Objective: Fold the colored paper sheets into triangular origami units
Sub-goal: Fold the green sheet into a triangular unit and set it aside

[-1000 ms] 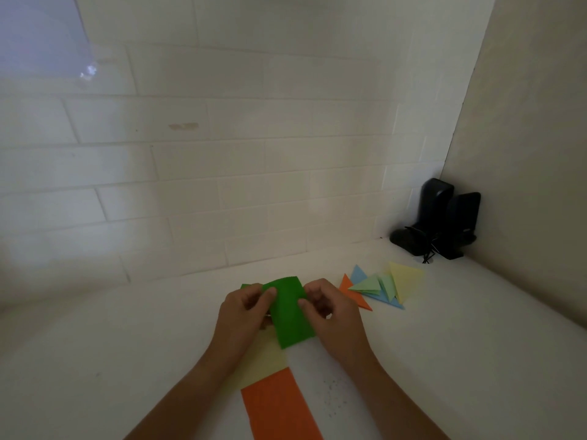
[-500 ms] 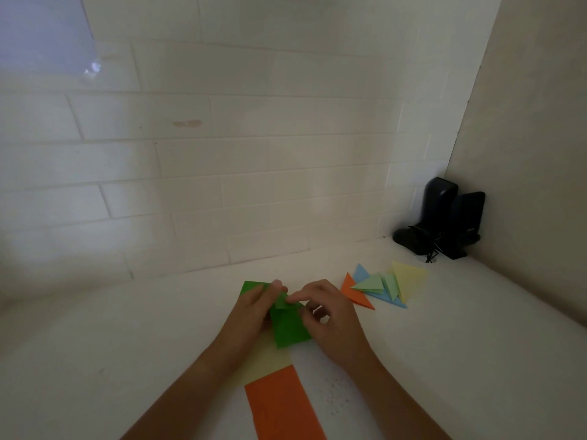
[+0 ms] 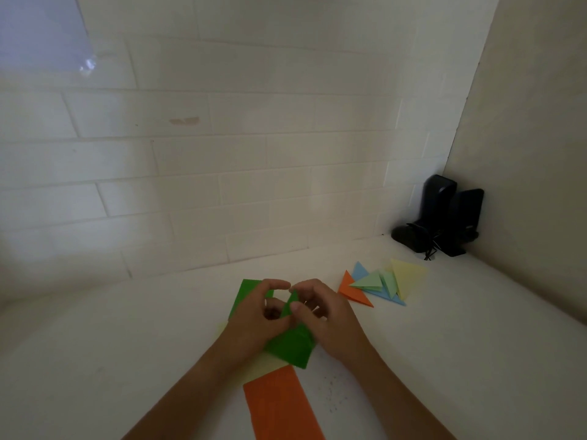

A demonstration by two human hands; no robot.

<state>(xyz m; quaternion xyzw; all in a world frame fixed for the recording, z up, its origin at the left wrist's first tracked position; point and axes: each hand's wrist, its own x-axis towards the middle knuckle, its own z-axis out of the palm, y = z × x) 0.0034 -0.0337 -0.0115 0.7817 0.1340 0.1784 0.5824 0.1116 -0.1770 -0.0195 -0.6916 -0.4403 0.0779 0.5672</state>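
Fingertips of left hand (image 3: pixel 254 315) and right hand (image 3: pixel 327 322) now met at the top, curled and pinching the folded green sheet (image 3: pixel 293 344), narrower and more folded than a second ago, held just above the counter (image 3: pixel 444 360). Under the hands: one flat green sheet (image 3: pixel 246 289), one yellow sheet (image 3: pixel 263 366), one orange sheet (image 3: pixel 279 408). Off right: five finished triangles (image 3: pixel 381 285), two black speakers (image 3: pixel 444 217).

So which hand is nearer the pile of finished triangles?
Right. The right hand sits just left of the pile of finished triangles; the left hand lies farther left.
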